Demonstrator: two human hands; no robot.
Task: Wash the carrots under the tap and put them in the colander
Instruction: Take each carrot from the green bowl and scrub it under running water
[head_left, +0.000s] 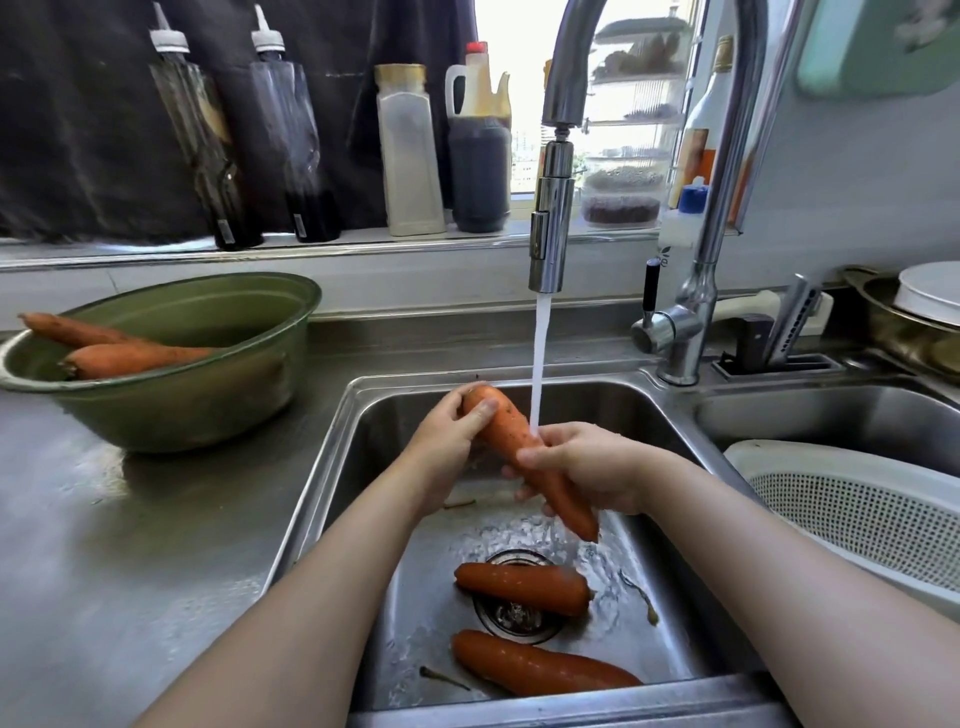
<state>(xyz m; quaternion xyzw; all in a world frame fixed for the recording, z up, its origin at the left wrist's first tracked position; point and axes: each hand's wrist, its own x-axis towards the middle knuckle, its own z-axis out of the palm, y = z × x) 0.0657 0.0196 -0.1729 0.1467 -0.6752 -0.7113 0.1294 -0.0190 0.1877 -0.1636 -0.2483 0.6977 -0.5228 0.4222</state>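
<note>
Closest to the front wall of the sink (363, 441), the near carrot (540, 665) lies flat on the wet floor. Just beyond it the drain carrot (522, 587) lies across the drain (511, 621). Whether these two are rinsed cannot be told. Above them both hands clamp on the held carrot (511, 431). The left hand (447, 441) curls round the thick top end, and the right hand (587, 467) wraps the middle, with the tip slanting down and out below it. The slant appears deliberate: the stream (540, 353) strikes the bare stretch between the two grips and runs off the tip into the basin, not onto the counter (130, 519). The piece shows dark specks, so in my judgement washing is under way, not finished. To the right, past the sink's rim, sits the colander (857, 509); the part in view holds no carrot. The way there looks open, and the right rim is the only edge to lift over. To the left, the bowl (208, 400) stands on the counter near the sink's corner with the bowl carrots (135, 358) waiting inside, within the left arm's reach by my reckoning. The tap (550, 234) hangs over the basin's middle, leaving room beneath for turning the piece. Bottles (405, 156) line the sill behind, well apart from the work.
</note>
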